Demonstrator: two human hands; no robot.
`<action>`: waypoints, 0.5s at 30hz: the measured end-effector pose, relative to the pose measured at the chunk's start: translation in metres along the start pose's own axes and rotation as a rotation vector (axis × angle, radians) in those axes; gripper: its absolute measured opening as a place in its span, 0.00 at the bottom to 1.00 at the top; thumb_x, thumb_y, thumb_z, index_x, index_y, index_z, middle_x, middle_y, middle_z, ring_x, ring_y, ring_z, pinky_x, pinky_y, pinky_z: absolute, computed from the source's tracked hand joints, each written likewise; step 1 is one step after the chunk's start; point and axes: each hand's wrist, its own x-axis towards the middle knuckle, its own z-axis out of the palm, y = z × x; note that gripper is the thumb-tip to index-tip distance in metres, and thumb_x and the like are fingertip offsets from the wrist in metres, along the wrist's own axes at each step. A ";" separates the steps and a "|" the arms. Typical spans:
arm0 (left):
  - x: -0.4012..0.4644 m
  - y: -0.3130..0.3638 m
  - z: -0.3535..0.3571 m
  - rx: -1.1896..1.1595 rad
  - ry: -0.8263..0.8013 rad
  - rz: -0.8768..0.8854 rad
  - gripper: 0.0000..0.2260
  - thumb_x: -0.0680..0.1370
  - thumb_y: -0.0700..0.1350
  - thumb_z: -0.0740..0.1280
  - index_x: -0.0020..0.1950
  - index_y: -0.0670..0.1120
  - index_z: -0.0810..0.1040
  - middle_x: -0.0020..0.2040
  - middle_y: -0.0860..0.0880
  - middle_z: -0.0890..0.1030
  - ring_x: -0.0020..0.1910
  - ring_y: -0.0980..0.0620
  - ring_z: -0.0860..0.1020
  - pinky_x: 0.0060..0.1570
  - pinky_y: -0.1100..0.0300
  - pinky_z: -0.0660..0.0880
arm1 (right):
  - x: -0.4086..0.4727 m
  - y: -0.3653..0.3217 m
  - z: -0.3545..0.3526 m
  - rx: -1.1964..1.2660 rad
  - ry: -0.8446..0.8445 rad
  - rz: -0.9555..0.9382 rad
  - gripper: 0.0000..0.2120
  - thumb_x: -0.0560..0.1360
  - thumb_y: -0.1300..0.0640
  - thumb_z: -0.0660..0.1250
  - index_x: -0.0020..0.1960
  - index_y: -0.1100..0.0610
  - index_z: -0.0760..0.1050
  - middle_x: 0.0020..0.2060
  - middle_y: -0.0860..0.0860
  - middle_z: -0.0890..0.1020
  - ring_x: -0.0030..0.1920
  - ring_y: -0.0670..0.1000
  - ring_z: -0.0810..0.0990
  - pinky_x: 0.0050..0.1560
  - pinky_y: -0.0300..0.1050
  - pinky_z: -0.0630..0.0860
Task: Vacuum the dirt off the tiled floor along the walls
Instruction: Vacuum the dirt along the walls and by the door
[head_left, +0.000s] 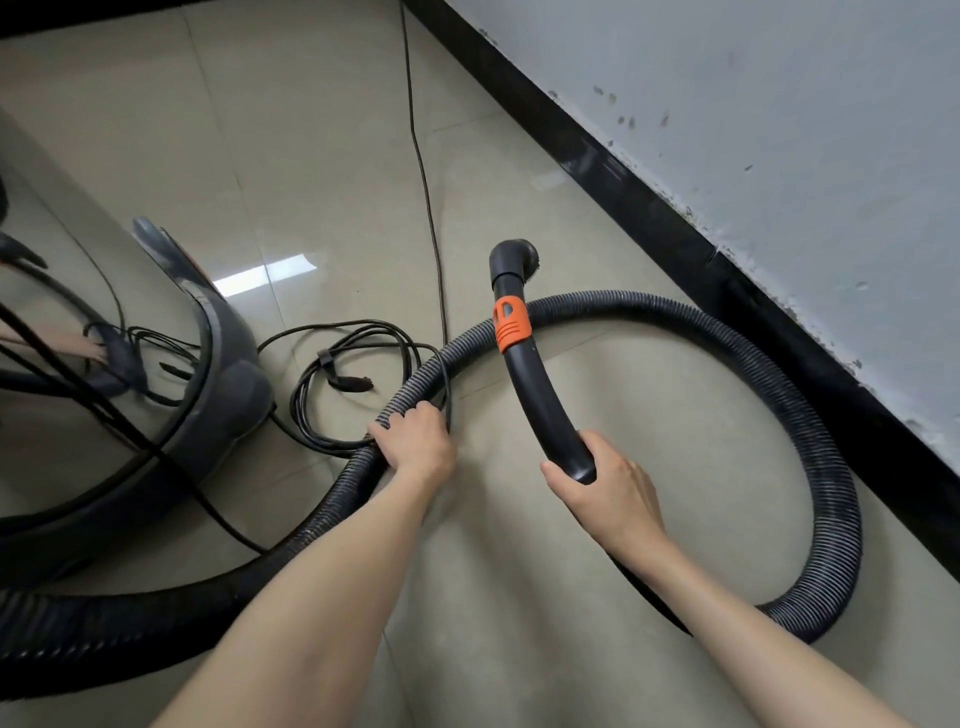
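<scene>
A black ribbed vacuum hose (810, 415) loops in a wide circle over the beige tiled floor (311, 171). My left hand (413, 441) grips the hose where it crosses near the middle. My right hand (605, 486) holds the lower end of the curved black handle tube (535, 400), which carries an orange collar (511, 325). The tube's bent open end (517, 257) points up and toward the wall, held above the floor. The grey vacuum body (223, 374) stands at the left.
A thin black power cord (423, 176) runs up the floor and lies coiled (353, 384) beside the vacuum body. A black skirting board (660, 218) runs diagonally under a stained white wall (779, 130) on the right.
</scene>
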 end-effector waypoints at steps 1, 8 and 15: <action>0.001 0.000 0.001 -0.023 0.018 -0.009 0.09 0.77 0.45 0.60 0.57 0.47 0.73 0.57 0.47 0.79 0.61 0.46 0.74 0.59 0.50 0.62 | -0.002 0.004 -0.001 -0.012 -0.003 0.002 0.10 0.74 0.45 0.67 0.47 0.51 0.71 0.35 0.45 0.75 0.37 0.47 0.75 0.35 0.38 0.66; 0.022 -0.031 -0.034 -0.859 -0.094 -0.079 0.08 0.78 0.43 0.62 0.53 0.42 0.79 0.45 0.40 0.80 0.47 0.42 0.78 0.47 0.58 0.72 | -0.023 0.022 -0.008 -0.133 -0.063 -0.048 0.11 0.75 0.44 0.67 0.53 0.48 0.72 0.42 0.45 0.77 0.43 0.53 0.77 0.43 0.46 0.71; 0.019 -0.055 -0.090 -1.241 -0.074 -0.163 0.10 0.81 0.44 0.58 0.43 0.44 0.76 0.31 0.49 0.69 0.27 0.53 0.68 0.28 0.65 0.67 | -0.040 0.021 -0.016 -0.324 -0.070 -0.174 0.16 0.76 0.40 0.64 0.59 0.48 0.71 0.46 0.43 0.75 0.49 0.50 0.77 0.43 0.44 0.69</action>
